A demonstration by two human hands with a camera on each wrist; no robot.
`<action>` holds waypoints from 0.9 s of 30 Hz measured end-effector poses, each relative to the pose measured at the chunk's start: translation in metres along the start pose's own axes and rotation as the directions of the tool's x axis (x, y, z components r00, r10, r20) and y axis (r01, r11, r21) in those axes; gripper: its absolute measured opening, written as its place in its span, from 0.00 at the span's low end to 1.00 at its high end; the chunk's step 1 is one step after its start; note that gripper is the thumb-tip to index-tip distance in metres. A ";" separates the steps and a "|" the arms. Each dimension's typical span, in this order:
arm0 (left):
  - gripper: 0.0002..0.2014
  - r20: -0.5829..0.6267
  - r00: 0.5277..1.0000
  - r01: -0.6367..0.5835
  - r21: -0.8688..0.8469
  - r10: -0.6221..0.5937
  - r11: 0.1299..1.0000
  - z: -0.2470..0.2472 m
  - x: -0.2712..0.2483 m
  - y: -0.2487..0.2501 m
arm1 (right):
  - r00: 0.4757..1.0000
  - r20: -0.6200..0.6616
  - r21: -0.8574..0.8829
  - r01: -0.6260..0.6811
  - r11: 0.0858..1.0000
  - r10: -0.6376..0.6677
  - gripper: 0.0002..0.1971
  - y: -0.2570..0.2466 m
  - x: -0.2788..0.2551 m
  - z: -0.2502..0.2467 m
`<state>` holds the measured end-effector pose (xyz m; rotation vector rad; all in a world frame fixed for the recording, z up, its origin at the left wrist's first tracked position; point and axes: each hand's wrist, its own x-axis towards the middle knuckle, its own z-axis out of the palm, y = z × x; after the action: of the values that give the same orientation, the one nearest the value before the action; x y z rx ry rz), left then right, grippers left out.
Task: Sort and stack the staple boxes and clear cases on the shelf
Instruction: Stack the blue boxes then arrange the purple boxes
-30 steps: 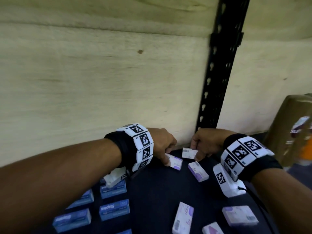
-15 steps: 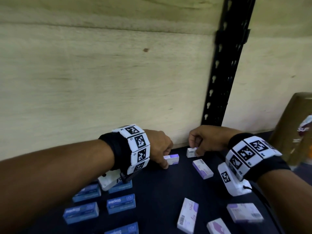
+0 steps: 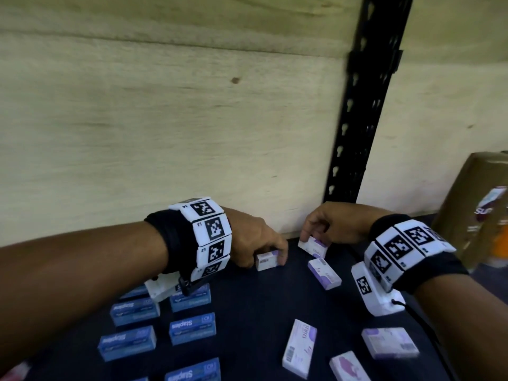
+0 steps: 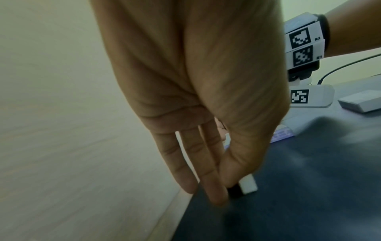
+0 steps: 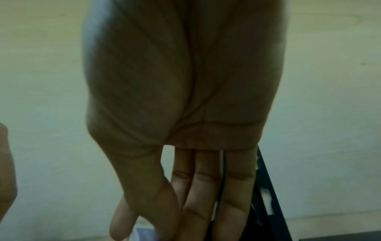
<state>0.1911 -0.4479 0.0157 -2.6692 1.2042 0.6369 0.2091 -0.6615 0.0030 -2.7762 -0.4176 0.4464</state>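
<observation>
1. Shelf (image 3: 261,312) work looks to be at an early stage, by my reading: your dark board carries 2 loose groups and no stack anywhere.
2. Blue staple boxes (image 3: 192,328) lie flat in rough rows on the left, 6 or so in view, each apart from its neighbour, so sorted by kind but not stacked.
3. White-and-purple boxes (image 3: 299,348) lie scattered at odd angles on the right; at least 4 sit untouched, near but not touching one another.
4. Your left hand (image 3: 255,243) pinches 1 small white-and-purple box (image 3: 267,260) between thumb and fingers, at the back of the board; it seems to rest on the surface.
5. Your right hand (image 3: 334,224) pinches another such box (image 3: 313,246), tilted and just beside the wall; the right wrist view is too dark to show the contact.
6. Clear cases: I cannot pick any out, possibly because of blur.
7. Writing: "Staples" reads on the blue boxes, upside down to you; barcodes show on the white ones, and "SU" on a brown carton (image 3: 472,204) at far right.
</observation>
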 end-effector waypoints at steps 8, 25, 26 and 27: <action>0.15 -0.142 0.988 0.071 0.047 -0.064 0.996 0.007 0.002 -0.006 | 0.999 -0.013 0.043 -0.041 0.998 0.042 0.18 0.006 0.005 0.004; 0.15 -0.147 0.940 0.326 0.120 -0.308 0.938 0.019 0.002 -0.004 | 0.995 -0.042 -0.084 -0.092 0.992 0.089 0.09 0.004 0.007 0.007; 0.15 -0.142 0.941 0.326 0.125 -0.308 0.937 0.019 0.003 -0.003 | 0.994 -0.040 -0.097 -0.102 0.990 0.099 0.09 0.004 0.007 0.008; 0.16 -0.137 0.941 0.326 0.132 -0.309 0.936 0.018 0.003 -0.003 | 0.993 -0.043 -0.109 -0.111 0.988 0.107 0.09 0.003 0.006 0.007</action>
<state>0.1897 -0.4430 -0.0019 -2.7112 0.7767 0.3302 0.2124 -0.6604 -0.0062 -2.9209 -0.2904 0.4070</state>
